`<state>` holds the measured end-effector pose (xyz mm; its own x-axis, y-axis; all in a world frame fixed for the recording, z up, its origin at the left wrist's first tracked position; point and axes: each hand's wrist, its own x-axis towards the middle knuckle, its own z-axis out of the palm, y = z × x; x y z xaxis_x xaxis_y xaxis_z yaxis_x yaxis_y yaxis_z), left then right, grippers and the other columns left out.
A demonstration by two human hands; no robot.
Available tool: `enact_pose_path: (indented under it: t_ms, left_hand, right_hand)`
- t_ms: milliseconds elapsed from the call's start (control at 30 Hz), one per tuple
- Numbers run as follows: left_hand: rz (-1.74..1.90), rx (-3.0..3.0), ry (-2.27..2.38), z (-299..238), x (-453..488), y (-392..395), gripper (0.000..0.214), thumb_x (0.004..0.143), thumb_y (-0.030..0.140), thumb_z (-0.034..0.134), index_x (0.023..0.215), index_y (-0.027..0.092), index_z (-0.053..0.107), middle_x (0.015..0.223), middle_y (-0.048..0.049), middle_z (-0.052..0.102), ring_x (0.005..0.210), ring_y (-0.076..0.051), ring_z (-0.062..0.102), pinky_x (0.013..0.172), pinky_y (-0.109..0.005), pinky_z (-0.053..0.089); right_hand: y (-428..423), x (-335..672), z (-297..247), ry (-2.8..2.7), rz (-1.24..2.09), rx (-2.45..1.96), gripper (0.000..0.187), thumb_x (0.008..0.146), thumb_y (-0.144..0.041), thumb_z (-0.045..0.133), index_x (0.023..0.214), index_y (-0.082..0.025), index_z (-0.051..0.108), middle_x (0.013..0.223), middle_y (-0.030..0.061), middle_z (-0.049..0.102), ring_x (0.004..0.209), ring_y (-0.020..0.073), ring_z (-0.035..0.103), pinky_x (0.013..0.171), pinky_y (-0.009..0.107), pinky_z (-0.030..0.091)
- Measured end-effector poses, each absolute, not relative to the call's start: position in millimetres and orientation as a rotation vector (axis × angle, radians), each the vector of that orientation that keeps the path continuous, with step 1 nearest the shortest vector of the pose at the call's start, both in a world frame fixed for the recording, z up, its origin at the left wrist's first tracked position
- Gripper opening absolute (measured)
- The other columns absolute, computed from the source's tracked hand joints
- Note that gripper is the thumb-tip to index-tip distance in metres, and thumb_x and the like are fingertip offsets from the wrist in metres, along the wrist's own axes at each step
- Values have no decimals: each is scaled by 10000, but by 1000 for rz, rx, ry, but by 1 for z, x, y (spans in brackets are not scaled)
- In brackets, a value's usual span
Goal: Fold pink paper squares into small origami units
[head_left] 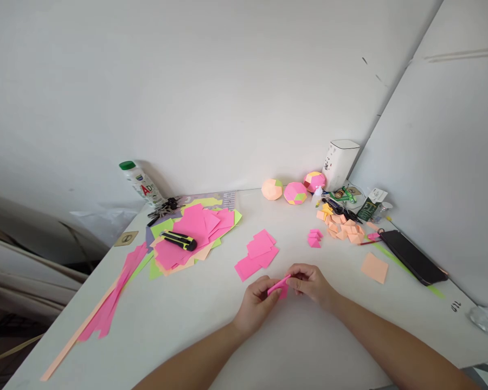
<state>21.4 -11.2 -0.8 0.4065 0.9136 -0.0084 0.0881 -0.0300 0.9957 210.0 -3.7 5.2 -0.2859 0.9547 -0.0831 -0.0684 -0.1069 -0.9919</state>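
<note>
A folded piece of pink paper point(283, 293) is pinched between my two hands, low over the table's front part. My left hand point(257, 301) grips its left end, thumb on the near side. At the upper right end, the thumb and fingers of my right hand point(309, 283) press on the paper. Just beyond my left hand lie several loose pink paper squares point(260, 250), overlapping. Past my right hand sits a small stack of folded pink pieces point(314, 238). Behind it are many folded orange pieces point(345, 228) in a heap.
At the left, a black and yellow box cutter point(179, 240) rests on a pile of coloured paper point(199, 225), near long paper strips point(111, 295). Paper balls point(295, 193) stand along the wall beside a white container point(341, 162). A black pouch point(412, 257) and an orange square point(374, 267) lie right.
</note>
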Motion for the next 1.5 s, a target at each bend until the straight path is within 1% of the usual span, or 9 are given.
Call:
enact_pose_path:
  t_ms: [300,467,800,1000,1267,1500]
  left_hand:
    - [854,1480,942,-2,21,-11,280,835,402,548,919,192,713,695,-6,452,630,-121,413,592,-247,337]
    - [854,1487,948,-1,21,-11,280,831,407,551,908,192,714,685,-3,445,618,-118,405,577,-242,338]
    - [848,1480,939,-1,21,-11,279,828,410,551,895,194,714,688,-5,448,617,-119,411,569,-240,337]
    - [850,1465,941,2,22,-11,278,815,417,562,854,186,711,681,0,441,605,-116,398,564,-241,330]
    - [848,1462,942,2,22,-12,275,818,416,558,851,188,707,681,-2,448,607,-118,404,569,-243,334]
    - [853,1481,944,2,22,-11,277,822,408,555,854,180,708,679,-4,454,615,-121,414,579,-249,339]
  right_hand:
    - [-3,210,7,-1289,1554,-1083,202,708,-356,721,720,-166,652,562,-43,512,494,87,458,476,224,378]
    - [-2,212,6,-1303,1557,-1068,193,733,-357,700,744,-169,658,580,-35,521,499,88,460,480,226,378]
    - [-2,212,4,-1309,1532,-1076,197,723,-357,702,704,-168,650,634,-23,549,498,84,458,484,230,376]
    - [-2,212,7,-1305,1550,-1064,204,747,-361,686,717,-164,643,581,-32,511,495,88,452,484,228,374]
    - [-3,212,5,-1277,1522,-1077,220,723,-376,704,702,-167,637,579,-31,523,492,90,443,478,233,383]
    - [-3,212,2,-1231,1530,-1071,211,704,-354,725,700,-165,631,575,-35,527,483,85,443,473,231,359]
